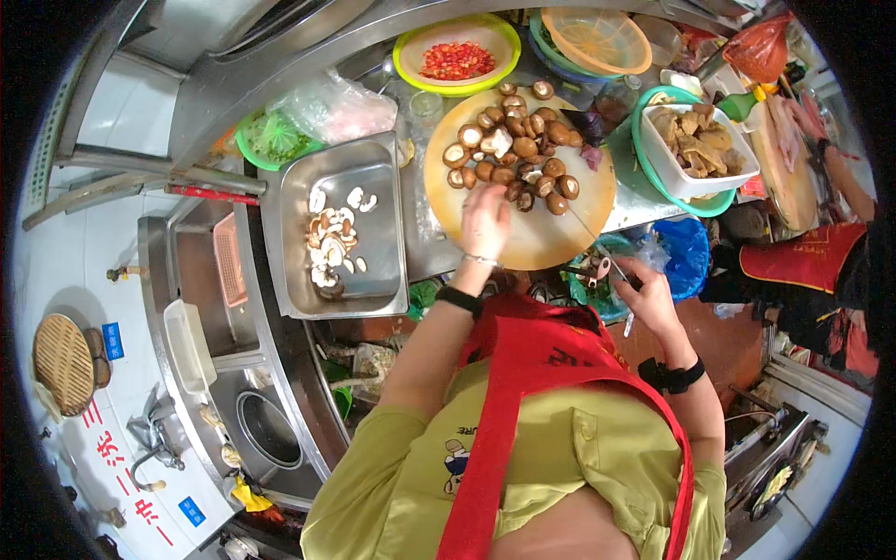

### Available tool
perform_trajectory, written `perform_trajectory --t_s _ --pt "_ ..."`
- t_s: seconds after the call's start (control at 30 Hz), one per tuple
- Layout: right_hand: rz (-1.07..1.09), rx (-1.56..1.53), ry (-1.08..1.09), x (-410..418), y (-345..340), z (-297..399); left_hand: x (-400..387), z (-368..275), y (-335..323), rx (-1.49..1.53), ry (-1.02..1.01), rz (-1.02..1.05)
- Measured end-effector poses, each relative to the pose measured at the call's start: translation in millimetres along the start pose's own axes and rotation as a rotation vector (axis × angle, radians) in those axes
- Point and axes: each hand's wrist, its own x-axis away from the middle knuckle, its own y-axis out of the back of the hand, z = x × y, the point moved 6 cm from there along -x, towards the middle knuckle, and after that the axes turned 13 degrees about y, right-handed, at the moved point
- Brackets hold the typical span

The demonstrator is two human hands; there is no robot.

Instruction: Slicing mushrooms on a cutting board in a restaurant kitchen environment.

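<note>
A round cutting board [455, 210] bears a pile of brown shiitake mushrooms [525, 147], some with pale undersides up. At the pile's near left edge, my left hand [488, 220] reaches over the board. Its fingertips are by the mushrooms, and whether they grip one is hidden. My right hand [645, 292] grips a knife [619, 269] by its dark handle, just off the board's near right edge. The blade is seen nearly edge-on, angled toward the board. Left of the board, a steel pan [378, 273] holds sliced mushrooms [332, 245].
Behind the board stands a yellow-green bowl of chopped red chillies [458, 61]. A white container [689, 185] of brown food pieces sits in a teal basin [647, 168] at right. Blue-lined bin [682, 259] stands below. A person's arm [847, 178] is far right; sinks [269, 427] lie left.
</note>
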Motion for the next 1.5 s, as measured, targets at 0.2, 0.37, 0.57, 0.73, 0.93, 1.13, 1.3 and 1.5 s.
perform_trajectory --t_s 0.2,0.37,0.57,0.73,0.93,1.13,1.3,1.5 --pt "-0.135 -0.13 -0.135 33 11 -20 41 19 28 -0.285 0.161 -0.366" --pt "-0.128 -0.19 -0.174 44 -3 -43 70 92 50 -0.416 0.141 -0.173" --pt "-0.078 -0.283 -0.183 27 -13 -35 66 103 46 -0.343 0.421 -0.187" --pt "-0.036 -0.273 -0.167 9 -5 -18 50 55 104 0.306 0.267 -0.497" --pt "-0.065 -0.273 -0.105 6 6 -15 7 21 103 0.186 0.296 -0.397" --pt "-0.112 -0.293 -0.178 26 21 -20 -8 -7 -40 -0.159 0.13 0.101" --pt "-0.211 -0.355 -0.211 48 17 -32 11 5 -70 -0.29 0.031 0.223" --pt "-0.155 -0.241 -0.167 44 10 -31 17 6 -36 -0.408 -0.06 0.036"
